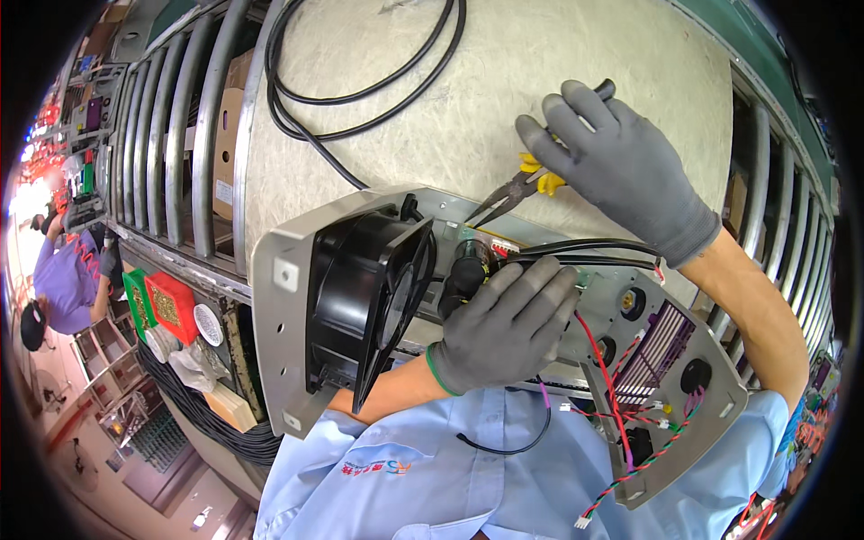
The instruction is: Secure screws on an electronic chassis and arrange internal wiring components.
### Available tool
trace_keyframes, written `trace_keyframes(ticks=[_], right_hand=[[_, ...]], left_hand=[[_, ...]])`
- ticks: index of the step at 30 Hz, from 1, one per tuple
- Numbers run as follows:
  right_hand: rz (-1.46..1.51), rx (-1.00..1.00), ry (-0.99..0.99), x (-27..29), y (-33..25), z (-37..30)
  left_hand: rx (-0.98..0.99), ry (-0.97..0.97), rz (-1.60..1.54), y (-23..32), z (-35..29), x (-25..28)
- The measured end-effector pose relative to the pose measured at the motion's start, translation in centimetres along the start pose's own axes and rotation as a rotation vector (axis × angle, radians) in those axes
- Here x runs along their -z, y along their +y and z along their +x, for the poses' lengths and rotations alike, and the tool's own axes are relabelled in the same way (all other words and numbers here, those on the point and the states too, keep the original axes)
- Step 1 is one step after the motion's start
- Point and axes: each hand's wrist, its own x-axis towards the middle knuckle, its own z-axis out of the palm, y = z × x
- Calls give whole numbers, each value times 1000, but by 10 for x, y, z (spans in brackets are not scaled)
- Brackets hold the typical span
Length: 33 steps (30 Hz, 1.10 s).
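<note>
My right hand [621, 162], in a grey glove, grips long-nose pliers [515, 192] with yellow handles. The jaws are parted and point down to the left, at the far rim of a grey metal housing [270, 315]. My left hand [508, 324], also gloved, lies inside the housing with its fingers stretched out side by side; what is under the palm is hidden. Next to its fingers stand a black round part [466, 270] and a small red-and-white connector [504, 247]. Black cables [585, 246] run past the fingertips. A black fan [360, 288] fills the housing's left end.
A black cable [378, 112] lies looped on the pale tabletop [450, 153]. Loose red and twisted wires [616, 405] hang over the right panel. Metal rollers [175, 135] flank the table. Red [171, 306] and green bins stand at left, and a person in purple [67, 279] is beyond.
</note>
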Motion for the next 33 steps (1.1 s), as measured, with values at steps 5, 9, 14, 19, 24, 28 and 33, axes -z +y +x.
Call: trace_keyframes(ticks=[5, 9, 14, 19, 24, 28, 33], right_hand=[[-84, 43, 56, -8, -7, 8], [-231, 196, -117, -7, 3, 11], [121, 239, -95, -10, 16, 18], [-4, 276, 52, -6, 15, 20], [-113, 280, 80, 6, 16, 21], [-138, 7, 126, 20, 47, -2], [109, -927, 381, 43, 28, -168]], left_hand=[[26, 1, 40, 2, 0, -1], [32, -16, 65, 3, -1, -1], [22, 5, 24, 0, 0, 1], [52, -3, -51, -2, 3, 1], [57, 15, -101, -2, 5, 1], [2, 16, -124, -4, 2, 5], [-67, 4, -69, -2, -5, 9]])
